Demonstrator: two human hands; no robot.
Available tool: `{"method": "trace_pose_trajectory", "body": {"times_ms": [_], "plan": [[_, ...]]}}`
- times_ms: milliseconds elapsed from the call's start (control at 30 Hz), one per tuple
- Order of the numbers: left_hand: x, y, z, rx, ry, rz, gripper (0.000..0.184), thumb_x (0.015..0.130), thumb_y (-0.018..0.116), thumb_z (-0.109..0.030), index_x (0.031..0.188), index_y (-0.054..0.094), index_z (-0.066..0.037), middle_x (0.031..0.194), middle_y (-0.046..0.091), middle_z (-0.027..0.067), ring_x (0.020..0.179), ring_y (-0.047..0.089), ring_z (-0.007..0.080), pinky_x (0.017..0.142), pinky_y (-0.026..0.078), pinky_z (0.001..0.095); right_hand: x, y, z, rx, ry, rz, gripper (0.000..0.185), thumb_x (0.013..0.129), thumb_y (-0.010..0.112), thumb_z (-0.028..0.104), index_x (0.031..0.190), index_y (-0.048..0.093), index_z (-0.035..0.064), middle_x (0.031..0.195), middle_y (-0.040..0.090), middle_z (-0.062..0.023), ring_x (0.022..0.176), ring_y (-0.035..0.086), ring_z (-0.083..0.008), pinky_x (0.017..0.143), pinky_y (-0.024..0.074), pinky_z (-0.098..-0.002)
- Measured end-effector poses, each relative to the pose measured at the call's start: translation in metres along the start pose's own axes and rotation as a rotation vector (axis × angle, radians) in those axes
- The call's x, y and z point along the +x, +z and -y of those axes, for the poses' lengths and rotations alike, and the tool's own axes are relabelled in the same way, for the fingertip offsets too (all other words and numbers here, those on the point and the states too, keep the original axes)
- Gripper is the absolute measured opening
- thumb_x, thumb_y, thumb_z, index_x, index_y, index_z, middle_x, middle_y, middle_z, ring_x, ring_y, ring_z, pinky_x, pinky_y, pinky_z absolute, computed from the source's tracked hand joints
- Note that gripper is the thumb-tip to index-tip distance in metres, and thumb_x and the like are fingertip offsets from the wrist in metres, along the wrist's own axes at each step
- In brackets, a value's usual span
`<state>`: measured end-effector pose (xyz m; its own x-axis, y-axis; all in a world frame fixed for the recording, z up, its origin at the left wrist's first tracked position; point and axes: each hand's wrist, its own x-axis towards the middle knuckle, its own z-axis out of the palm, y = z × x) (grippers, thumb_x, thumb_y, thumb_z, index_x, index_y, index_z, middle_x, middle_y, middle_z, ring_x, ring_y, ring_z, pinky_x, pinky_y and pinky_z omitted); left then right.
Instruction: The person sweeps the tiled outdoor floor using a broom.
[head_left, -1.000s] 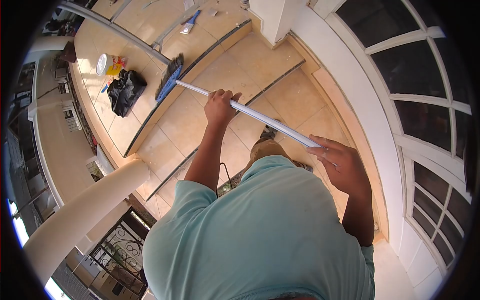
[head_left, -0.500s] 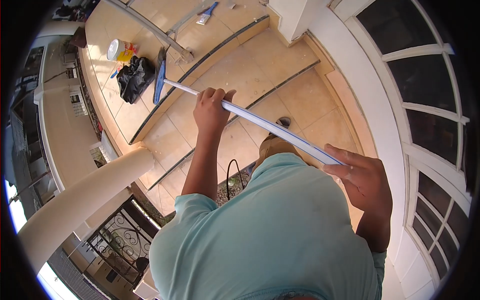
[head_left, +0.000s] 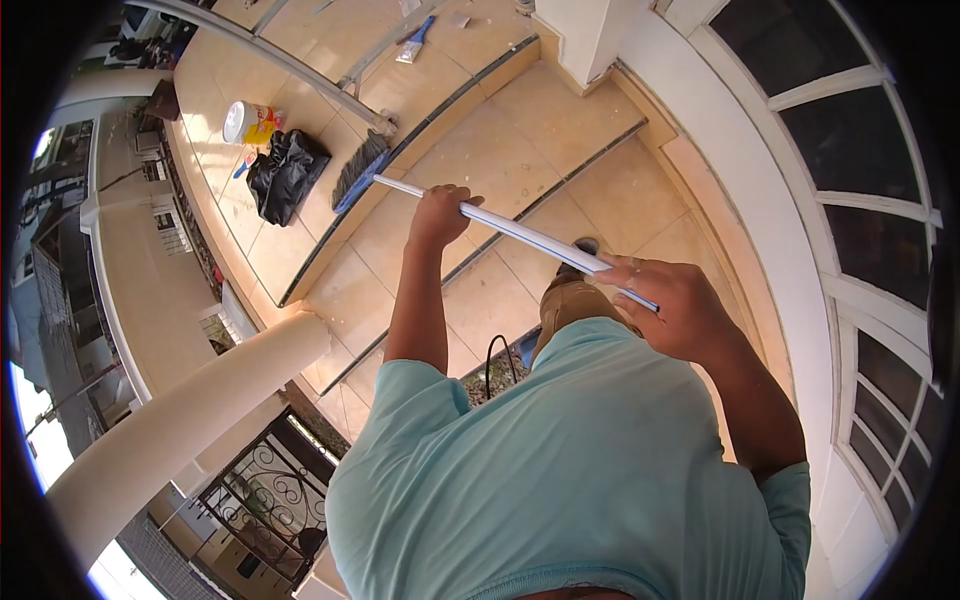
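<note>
A long broom with a white, blue-striped handle point(head_left: 530, 237) and a blue head with grey bristles point(head_left: 366, 181) slants across the tiled steps. The left hand point(head_left: 440, 214) is closed in a fist around the handle partway along its length. The right hand point(head_left: 675, 303) grips it near its top end, fingers curled over it, and the blue-striped tip pokes out beneath them.

The broom's head is at the dark-edged rim of the upper beige tiled floor point(head_left: 222, 203); whether every bristle touches the tiles cannot be told. Just beside the head lies a crumpled black plastic bag point(head_left: 287, 177), and behind that a white plastic tub with a yellow and red label point(head_left: 241, 123). A grey metal pole point(head_left: 290, 62) reaches across the same floor, its near end close to the bristles. Farther off lies a blue-handled flat paintbrush point(head_left: 415, 40).

Below the handle, a dark shoe point(head_left: 585, 247) shows on a lower step, in front of the person's pale teal shirt point(head_left: 580, 470).
</note>
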<state>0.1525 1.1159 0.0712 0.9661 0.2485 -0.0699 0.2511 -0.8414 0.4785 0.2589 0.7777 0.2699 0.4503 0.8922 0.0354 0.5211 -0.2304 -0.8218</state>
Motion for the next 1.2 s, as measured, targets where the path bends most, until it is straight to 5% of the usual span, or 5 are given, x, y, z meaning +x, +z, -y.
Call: {"method": "trace_pose_trajectory", "body": {"times_ms": [233,700,967,1133,1200], "plan": [[-0.014,0.023,-0.103,-0.019,-0.037,-0.047,0.026,0.086,0.071,-0.031,0.074,0.067,-0.008,0.076,0.065,0.0112,0.084,0.065,0.0355,0.089,0.047,0.0617,-0.066,-0.064,0.032,-0.098,0.109,0.017,0.024,0.078,0.069,-0.006,0.1,0.072,0.0024,0.117,0.069,-0.0234,0.089,0.074,-0.0338,0.074,0.0608,-0.0347],[-0.007,0.031,-0.086,-0.058,0.091,-0.022,0.032,0.083,0.076,-0.025,0.066,0.059,-0.004,0.068,0.061,0.013,0.072,0.061,0.0366,0.073,0.048,0.0471,-0.073,-0.052,0.028,-0.137,0.142,-0.066,0.02,0.08,0.072,0.0,0.1,0.073,0.0035,0.109,0.073,-0.0164,0.087,0.074,-0.0285,0.069,0.0594,-0.0325],[-0.063,0.053,-0.19,-0.371,0.209,-0.373,0.022,0.079,0.08,-0.018,0.089,0.063,-0.01,0.068,0.062,0.0076,0.075,0.064,0.0301,0.101,0.045,0.059,-0.18,-0.074,0.033,-0.036,0.123,-0.298,0.033,0.07,0.081,0.01,0.1,0.07,-0.0002,0.098,0.074,-0.0202,0.088,0.074,-0.0364,0.085,0.0578,-0.0415],[-0.076,0.063,-0.18,-0.226,0.316,-0.194,0.023,0.075,0.077,-0.018,0.085,0.057,-0.016,0.05,0.053,0.0024,0.045,0.057,0.029,0.044,0.043,0.0397,-0.195,-0.056,-0.002,0.038,0.147,-0.467,0.022,0.077,0.077,0.006,0.097,0.071,-0.0028,0.072,0.07,-0.0119,0.061,0.066,-0.0201,0.058,0.0507,-0.0285],[-0.072,0.065,-0.151,-0.143,0.208,0.107,0.023,0.075,0.074,-0.017,0.091,0.058,-0.017,0.057,0.058,0.0052,0.055,0.063,0.0292,0.053,0.048,0.0411,-0.177,-0.039,-0.019,0.055,0.231,-0.387,0.021,0.076,0.079,0.006,0.094,0.074,-0.0019,0.063,0.063,-0.0102,0.053,0.058,-0.0159,0.051,0.0443,-0.0284]]}}
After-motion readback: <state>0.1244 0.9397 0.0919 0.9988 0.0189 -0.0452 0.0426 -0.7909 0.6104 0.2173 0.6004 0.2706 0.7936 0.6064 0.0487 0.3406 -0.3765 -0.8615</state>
